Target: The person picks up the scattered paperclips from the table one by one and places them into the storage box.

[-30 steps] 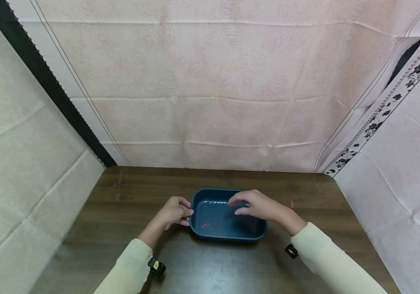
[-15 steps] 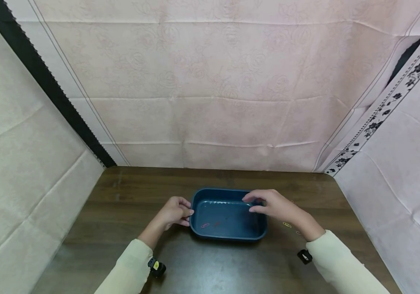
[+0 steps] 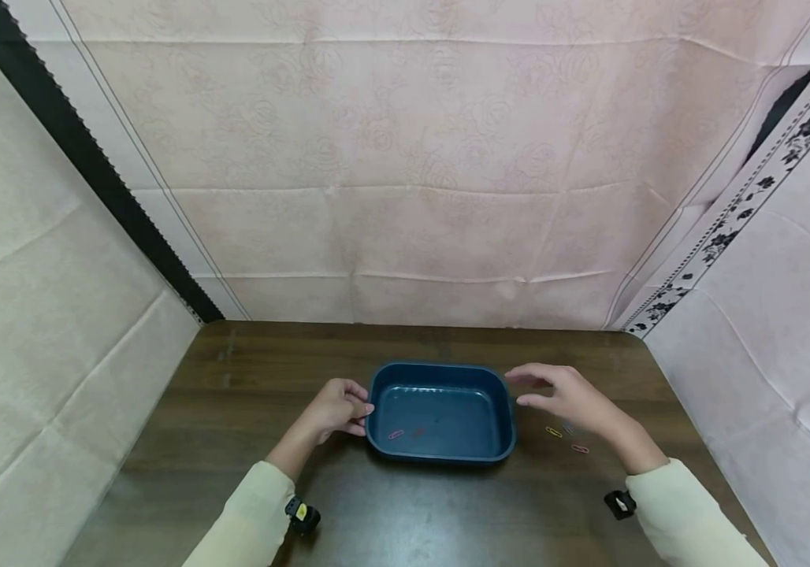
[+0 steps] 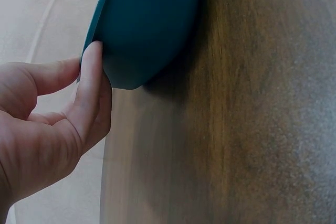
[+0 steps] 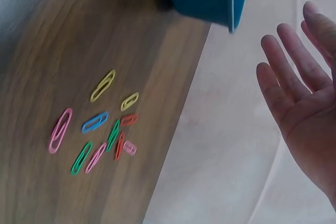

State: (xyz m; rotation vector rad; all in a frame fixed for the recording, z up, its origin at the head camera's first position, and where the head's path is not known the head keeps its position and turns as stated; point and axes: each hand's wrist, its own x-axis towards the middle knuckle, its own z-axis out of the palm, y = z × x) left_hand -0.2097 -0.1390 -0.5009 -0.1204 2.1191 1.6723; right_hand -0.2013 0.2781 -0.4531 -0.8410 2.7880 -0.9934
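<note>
A dark blue rectangular tray (image 3: 440,408) stands on the wooden table, with a pink paper clip (image 3: 395,435) and a fainter red one (image 3: 418,431) on its floor. My left hand (image 3: 339,408) pinches the tray's left rim between thumb and fingers; the left wrist view shows this grip on the edge. Beyond the right rim, my right hand (image 3: 564,394) hovers with fingers relaxed and nothing in them. Several coloured paper clips lie below it, among them a yellow one (image 5: 103,86), a blue one (image 5: 95,122) and a large pink one (image 5: 60,130). Part of this group is hidden by the hand in the head view.
The brown wooden table (image 3: 277,346) ends at a pale patterned cloth (image 3: 405,197) behind it. White cloth sheets (image 3: 57,354) hang on both sides. A dark camera (image 3: 303,513) is strapped at the left wrist, another (image 3: 620,504) at the right.
My right hand has moved right, from over the inside of the tray to past its right rim. Paper clips on the table have come into sight beneath it. The left hand stays put.
</note>
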